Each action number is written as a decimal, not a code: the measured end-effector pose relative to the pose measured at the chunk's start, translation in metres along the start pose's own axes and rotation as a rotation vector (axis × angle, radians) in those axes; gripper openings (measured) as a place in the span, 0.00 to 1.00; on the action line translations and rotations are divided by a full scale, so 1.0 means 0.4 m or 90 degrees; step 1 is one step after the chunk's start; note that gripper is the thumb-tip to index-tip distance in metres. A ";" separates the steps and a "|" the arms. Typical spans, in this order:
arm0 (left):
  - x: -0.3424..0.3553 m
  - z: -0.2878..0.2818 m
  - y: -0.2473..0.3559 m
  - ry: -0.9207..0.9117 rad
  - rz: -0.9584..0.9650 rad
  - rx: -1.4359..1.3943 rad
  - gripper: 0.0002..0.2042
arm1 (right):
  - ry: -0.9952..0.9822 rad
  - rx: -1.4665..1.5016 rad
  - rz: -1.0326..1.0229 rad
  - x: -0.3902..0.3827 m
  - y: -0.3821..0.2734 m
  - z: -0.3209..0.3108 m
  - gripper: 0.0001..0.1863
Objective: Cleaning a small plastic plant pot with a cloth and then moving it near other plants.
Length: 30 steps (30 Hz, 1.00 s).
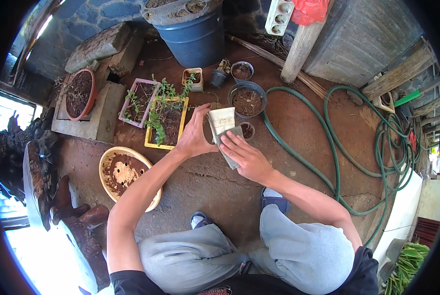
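Two bare hands meet at a pale pot in the head view: the left hand clasps its left side, while the right hand grips a grey pad against it. Beyond them sits a dark round pot; left of them, a yellow planter and a cream oval planter; right, a green hose.
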<state>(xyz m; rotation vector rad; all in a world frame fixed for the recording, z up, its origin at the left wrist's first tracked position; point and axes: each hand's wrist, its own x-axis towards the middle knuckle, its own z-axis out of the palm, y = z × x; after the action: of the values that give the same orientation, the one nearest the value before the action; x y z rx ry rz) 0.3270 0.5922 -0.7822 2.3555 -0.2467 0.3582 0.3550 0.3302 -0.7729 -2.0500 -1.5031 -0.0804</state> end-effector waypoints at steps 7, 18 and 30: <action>-0.011 -0.012 0.001 -0.004 -0.033 0.009 0.59 | 0.325 0.327 0.360 0.002 0.093 0.013 0.28; 0.035 0.007 0.065 -0.007 0.068 -0.089 0.61 | 0.152 1.092 0.662 0.042 0.123 -0.009 0.21; 0.042 -0.029 0.094 -0.056 -0.057 0.009 0.64 | 0.235 0.592 0.528 0.061 0.075 -0.024 0.23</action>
<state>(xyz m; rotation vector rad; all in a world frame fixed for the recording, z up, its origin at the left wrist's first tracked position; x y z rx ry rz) 0.3304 0.5722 -0.7448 2.3901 -0.1799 0.2151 0.3931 0.3407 -0.7681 -1.5703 -0.2582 0.4541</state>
